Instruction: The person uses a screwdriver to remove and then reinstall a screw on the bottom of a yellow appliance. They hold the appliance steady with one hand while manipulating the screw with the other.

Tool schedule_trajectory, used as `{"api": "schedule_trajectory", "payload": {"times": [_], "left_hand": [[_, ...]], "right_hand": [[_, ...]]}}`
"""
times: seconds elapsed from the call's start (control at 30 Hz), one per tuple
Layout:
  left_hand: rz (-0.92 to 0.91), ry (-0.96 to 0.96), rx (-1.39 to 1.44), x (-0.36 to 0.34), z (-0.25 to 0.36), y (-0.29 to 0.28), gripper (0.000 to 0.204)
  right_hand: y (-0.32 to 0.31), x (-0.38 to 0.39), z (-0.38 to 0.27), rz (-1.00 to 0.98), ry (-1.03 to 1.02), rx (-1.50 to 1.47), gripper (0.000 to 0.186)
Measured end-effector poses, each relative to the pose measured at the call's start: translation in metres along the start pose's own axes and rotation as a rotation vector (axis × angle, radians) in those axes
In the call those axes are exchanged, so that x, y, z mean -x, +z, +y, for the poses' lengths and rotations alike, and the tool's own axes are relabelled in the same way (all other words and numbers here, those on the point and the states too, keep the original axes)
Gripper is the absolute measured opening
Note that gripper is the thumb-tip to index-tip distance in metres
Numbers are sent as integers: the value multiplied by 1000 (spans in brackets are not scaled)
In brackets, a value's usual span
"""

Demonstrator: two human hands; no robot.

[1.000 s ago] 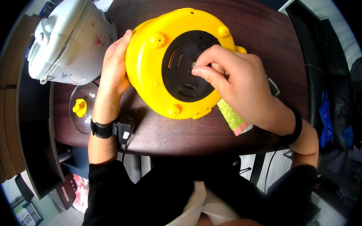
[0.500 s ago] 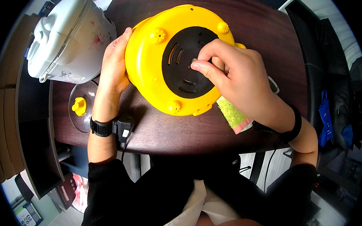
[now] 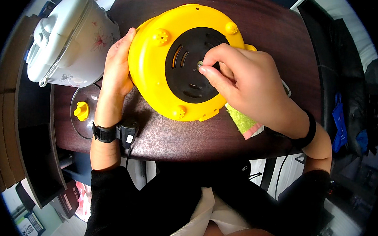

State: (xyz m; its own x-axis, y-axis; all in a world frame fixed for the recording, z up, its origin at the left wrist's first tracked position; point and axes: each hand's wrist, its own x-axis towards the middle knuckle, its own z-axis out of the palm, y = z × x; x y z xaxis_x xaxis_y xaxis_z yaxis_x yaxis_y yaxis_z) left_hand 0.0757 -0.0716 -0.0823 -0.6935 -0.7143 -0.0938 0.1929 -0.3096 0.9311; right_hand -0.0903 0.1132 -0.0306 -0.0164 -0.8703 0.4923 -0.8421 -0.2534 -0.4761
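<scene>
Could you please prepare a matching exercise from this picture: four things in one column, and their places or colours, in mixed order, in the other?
Column one
1. right hand
2. left hand
3. glass lid
4. cloth

Column two
A. green with a pink edge
B. near the middle of the black plate
C. clear, with a yellow knob
D. at the left edge of the yellow appliance

Right pairs: 1-B, 2-D, 3-C, 4-A

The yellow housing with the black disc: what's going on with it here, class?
A person's left hand holds the yellow housing by its left side. The right hand has thumb and forefinger together at a small metal part near the middle of the black disc; whether they grip it is unclear. A clear lid lies near the white cooker.
</scene>
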Motion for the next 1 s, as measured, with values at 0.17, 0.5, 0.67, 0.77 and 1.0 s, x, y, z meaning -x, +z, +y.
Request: {"api": "schedule_trajectory", "payload": {"times": [0.17,0.5,0.67,0.77,1.0], "left_hand": [[25,7,2,2,1,3,33],[-32,15,25,-2,-3,-3,33],[-66,28,32,-3,-4,-5,33],[-47,28,27,-1,-3,-2,32],[-15,30,-15,0,-3,-2,33]], "right_hand": [[0,0,-2,-5,-65,142,10],[-5,1,-2,-41,-92,194,12],[-4,4,2,-59,-207,258,18],[-4,3,1,-74,-224,310,19],[-7,0,-3,-114,-283,435,20]]}}
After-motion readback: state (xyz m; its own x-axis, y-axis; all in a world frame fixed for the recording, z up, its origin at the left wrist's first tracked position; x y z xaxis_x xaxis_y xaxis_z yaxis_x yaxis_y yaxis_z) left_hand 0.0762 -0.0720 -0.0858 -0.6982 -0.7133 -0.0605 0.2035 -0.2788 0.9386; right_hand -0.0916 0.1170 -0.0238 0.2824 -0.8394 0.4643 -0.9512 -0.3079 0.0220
